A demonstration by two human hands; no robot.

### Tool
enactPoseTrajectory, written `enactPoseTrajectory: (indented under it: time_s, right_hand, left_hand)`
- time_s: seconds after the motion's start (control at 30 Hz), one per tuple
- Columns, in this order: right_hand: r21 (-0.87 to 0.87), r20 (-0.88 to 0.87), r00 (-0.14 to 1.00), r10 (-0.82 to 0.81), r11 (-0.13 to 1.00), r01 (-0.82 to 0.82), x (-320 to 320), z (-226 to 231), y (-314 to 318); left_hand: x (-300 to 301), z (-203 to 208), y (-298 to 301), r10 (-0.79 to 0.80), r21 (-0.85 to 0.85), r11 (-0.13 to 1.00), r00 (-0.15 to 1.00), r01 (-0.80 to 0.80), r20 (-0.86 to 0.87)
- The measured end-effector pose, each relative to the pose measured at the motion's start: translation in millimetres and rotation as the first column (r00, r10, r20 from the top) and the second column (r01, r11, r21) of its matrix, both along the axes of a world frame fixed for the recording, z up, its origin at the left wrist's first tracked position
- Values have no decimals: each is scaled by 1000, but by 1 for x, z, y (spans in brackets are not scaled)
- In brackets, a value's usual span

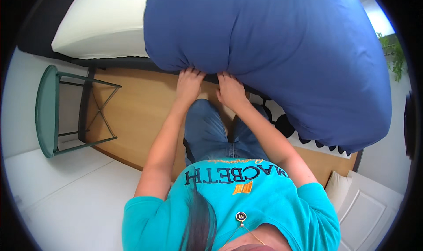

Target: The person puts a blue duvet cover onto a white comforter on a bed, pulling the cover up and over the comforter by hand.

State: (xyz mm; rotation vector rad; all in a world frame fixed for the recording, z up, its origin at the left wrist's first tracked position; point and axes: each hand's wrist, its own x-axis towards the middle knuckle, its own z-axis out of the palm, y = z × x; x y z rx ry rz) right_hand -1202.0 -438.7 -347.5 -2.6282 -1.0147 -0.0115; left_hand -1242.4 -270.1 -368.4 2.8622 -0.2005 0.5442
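A bulky blue duvet [264, 35] fills the view from 12 round to 3 o'clock, resting on the bed and bulging over its near side, with its lower edge just above the centre. The left hand [189, 85] meets that edge toward 11 o'clock and the right hand [231, 92] toward 1 o'clock, a small gap between them. Both hands are turned palm down with fingers bent at the hem, the tips partly lost against the cloth; whether they pinch the fabric or only press it, I cannot tell. A white mattress [105, 28] lies bare at 10 to 11 o'clock, and the dark bed frame [128, 63] runs beneath it. The step in hand looks like working the duvet's near edge along the bed's side. As I judge it, the next move calls for a sure hold of the hem in both hands and an even pull, since the soft bulk hangs heavier toward 3 o'clock and could slide down onto the black-and-white rug [284, 126] at 4 o'clock. The green folding table [47, 114] at 9 o'clock stands well apart from the hands.
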Motion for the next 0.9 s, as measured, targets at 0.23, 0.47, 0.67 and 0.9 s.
enactPoseTrajectory:
  time_s: [0.23, 0.47, 0.67, 0.9]
  right_hand:
    - [258, 103, 975, 197, 941, -218, -32, 25, 33]
    - [272, 26, 994, 108, 956, -111, -9, 0, 81]
    - [100, -255, 967, 20, 995, 6, 10, 9, 111]
    - [89, -159, 987, 22, 996, -8, 4, 8, 105]
  left_hand:
    - [-41, 33, 33, 134, 0, 991, 976, -136, 169]
    - [-6, 26, 62, 74, 140, 986, 990, -91, 121]
    - [17, 16, 80, 55, 113, 992, 998, -50, -42]
    - [16, 33, 86, 364, -913, 408, 913, 21, 184]
